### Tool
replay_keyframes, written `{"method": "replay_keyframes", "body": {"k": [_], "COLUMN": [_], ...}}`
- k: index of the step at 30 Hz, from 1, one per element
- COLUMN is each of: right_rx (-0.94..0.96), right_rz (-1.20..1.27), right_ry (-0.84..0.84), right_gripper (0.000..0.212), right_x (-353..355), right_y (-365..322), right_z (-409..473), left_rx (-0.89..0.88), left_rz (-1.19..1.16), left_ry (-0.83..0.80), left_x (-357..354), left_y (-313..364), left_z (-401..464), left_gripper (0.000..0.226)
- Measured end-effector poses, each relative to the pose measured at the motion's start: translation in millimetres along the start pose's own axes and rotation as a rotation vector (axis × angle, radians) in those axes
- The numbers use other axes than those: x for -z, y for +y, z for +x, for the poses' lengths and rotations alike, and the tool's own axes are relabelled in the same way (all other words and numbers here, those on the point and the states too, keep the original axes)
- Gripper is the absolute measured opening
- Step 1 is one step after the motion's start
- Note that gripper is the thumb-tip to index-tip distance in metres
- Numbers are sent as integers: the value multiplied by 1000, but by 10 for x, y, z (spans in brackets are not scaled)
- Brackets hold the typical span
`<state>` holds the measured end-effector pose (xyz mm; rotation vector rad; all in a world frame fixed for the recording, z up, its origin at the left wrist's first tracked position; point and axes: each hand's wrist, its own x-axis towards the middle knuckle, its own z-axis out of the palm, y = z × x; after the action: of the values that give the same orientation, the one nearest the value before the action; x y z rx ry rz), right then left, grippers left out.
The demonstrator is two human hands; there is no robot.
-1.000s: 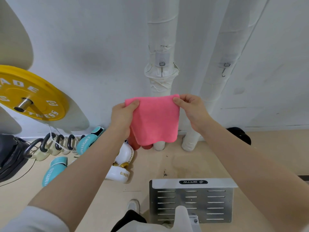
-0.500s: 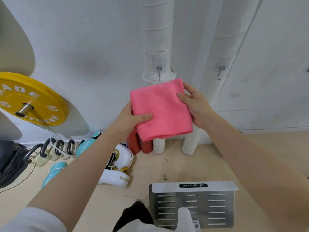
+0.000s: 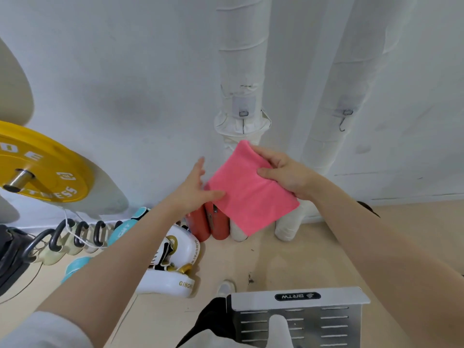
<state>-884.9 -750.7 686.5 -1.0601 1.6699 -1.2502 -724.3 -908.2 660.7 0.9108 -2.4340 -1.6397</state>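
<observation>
**Task item.** The pink cloth [image 3: 251,197] is hanging in the air at the centre of the head view. It is folded flat and tilted, with one corner pointing up and the opposite corner pointing down. It is sitting in front of the white wall [image 3: 150,84] and the lower part of the left wrapped pipe [image 3: 241,71], well above the floor [image 3: 288,259].

**Right hand.** The right hand [image 3: 286,174] is carrying the cloth. Its grip is grasping the cloth along the upper right edge. The thumb is lying across the front face, and the fingers are curling over the top corner and passing behind the fabric.

**Left hand.** The grip of the left hand [image 3: 193,189] is released. The fingers are stretching out straight toward the wall, apart from the cloth. Only the thumb is touching the cloth, at its left edge.

**Surroundings.**
- Two red cylinders [image 3: 218,224] are standing on the floor against the wall, just below the cloth's lower left edge.
- White boxing gloves [image 3: 173,267] are lying on the floor to the left of the cylinders, partly under the left forearm.
- Teal gloves [image 3: 125,227] are lying further left, beside a row of black hooks [image 3: 80,232].
- A yellow weight plate [image 3: 50,169] is sitting on a steel bar at the left edge.
- A slotted metal plate [image 3: 326,317] is showing at the bottom of the view, beside a white shoe [image 3: 226,287].
</observation>
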Motion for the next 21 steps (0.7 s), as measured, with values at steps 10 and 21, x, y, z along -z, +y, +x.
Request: {"method": "replay_keyframes", "body": {"k": [10,21], "right_rx": [-22,-35], "right_rz": [-177,-78], "right_ry": [-73,257], "right_gripper": [59,15], "right_x": [246,324], "right_y": [-138,155], "right_z": [795,1451], "left_rx": [-336,-46], "left_rz": [-169,-623], "left_ry": [-279,-546], "left_x": [211,443], "left_y": [439,293], "left_z": [856,1603], "left_gripper": [38,42]}}
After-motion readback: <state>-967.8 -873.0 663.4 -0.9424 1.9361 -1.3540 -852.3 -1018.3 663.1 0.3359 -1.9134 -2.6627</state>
